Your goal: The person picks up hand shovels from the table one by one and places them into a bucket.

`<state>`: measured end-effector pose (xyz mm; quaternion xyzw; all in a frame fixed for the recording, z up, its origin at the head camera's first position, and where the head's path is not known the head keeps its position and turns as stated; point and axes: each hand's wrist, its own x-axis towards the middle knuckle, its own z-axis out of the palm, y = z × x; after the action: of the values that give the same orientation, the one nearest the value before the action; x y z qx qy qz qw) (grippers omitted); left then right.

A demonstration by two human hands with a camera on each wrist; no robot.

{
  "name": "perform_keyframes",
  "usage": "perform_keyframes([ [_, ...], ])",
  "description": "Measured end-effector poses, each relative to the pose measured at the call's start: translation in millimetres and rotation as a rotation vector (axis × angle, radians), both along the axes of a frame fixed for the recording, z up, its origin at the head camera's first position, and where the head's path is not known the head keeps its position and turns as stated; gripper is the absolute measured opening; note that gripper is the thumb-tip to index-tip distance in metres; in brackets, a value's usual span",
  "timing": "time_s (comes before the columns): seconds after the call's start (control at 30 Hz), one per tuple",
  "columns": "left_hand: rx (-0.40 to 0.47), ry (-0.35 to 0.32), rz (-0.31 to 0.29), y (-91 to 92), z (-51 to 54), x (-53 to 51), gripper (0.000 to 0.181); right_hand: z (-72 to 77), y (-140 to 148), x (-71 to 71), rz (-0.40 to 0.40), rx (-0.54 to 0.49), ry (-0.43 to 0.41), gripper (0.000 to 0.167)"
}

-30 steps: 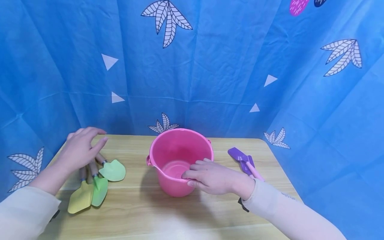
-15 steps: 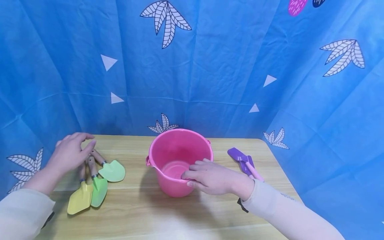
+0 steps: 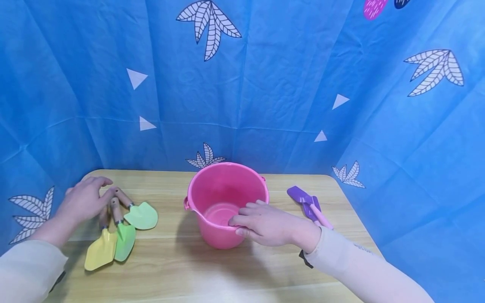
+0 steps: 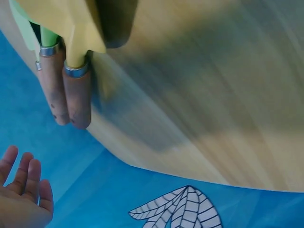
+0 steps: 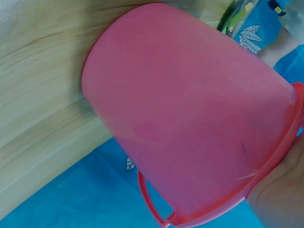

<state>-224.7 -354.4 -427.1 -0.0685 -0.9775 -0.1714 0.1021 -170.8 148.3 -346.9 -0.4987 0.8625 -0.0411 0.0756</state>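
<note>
A pink bucket [image 3: 219, 235] stands upright at mid-table; my right hand [image 3: 265, 223] grips its near right rim, fingers inside, thumb outside. The right wrist view shows the bucket's wall [image 5: 180, 104] with the hand [image 5: 280, 190] at the rim. My left hand [image 3: 81, 202] hovers, fingers loosely bent and holding nothing, over the wooden handles of a yellow shovel [image 3: 101, 250], a green shovel [image 3: 126, 242] and a pale green shovel [image 3: 142, 216]. In the left wrist view, the hand [image 4: 26, 194] is apart from the handles [image 4: 77, 97].
Two purple tools [image 3: 299, 194], one with a pink handle [image 3: 321, 216], lie to the right of the bucket on the wooden table [image 3: 170, 269]. A blue patterned curtain [image 3: 280, 84] hangs behind the table and along both sides.
My left hand has moved left and slightly down in the head view, uncovering more of the shovel handles. The right hand has stayed on the bucket's rim.
</note>
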Motion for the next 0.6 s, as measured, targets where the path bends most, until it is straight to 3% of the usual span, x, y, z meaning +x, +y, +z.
perform_keyframes([
  [0.37,-0.062,-0.103,-0.009,-7.0,-18.1,-1.0,0.044,-0.6,-0.1,0.2,0.009,-0.004,0.012,0.034],
  [0.6,-0.081,-0.180,0.014,-11.6,-29.6,-0.5,0.057,-1.5,0.6,0.6,0.003,-0.006,0.015,0.034],
])
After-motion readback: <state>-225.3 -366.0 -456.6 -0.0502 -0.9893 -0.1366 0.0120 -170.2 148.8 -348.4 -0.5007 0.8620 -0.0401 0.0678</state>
